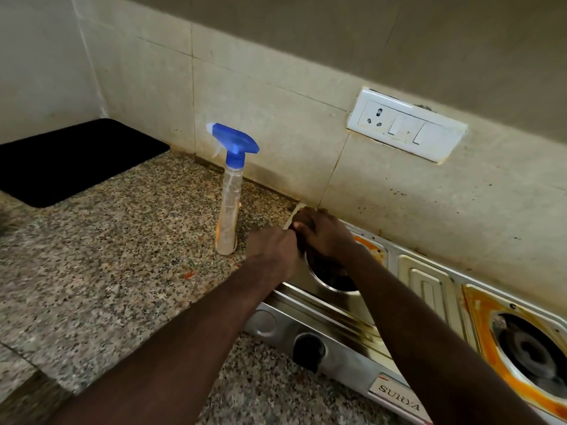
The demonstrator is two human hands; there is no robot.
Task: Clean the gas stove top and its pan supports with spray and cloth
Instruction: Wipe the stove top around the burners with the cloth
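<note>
Gas stove (pixel 429 283) occupies the 4 o'clock sector of the granite counter (pixel 107 256). Both hands meet over its left burner well (pixel 336 285). The right hand (pixel 325 234) is curled onto a dark object (pixel 326 268). The grasp of the left hand (pixel 273 246) cannot be determined. Spray bottle (pixel 230 204) stands upright at their 9 o'clock.

Speckled granite worktop (pixel 92 256) meets stained beige wall tiles (pixel 260 118); a white switch-and-socket plate (pixel 406 125) is mounted on the wall.

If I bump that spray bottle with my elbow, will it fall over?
Probably: the spray bottle is tall and narrow with a bulky blue trigger head on top, so it likely tips easily. Its body looks like clear plastic, so it is probably light.
</note>
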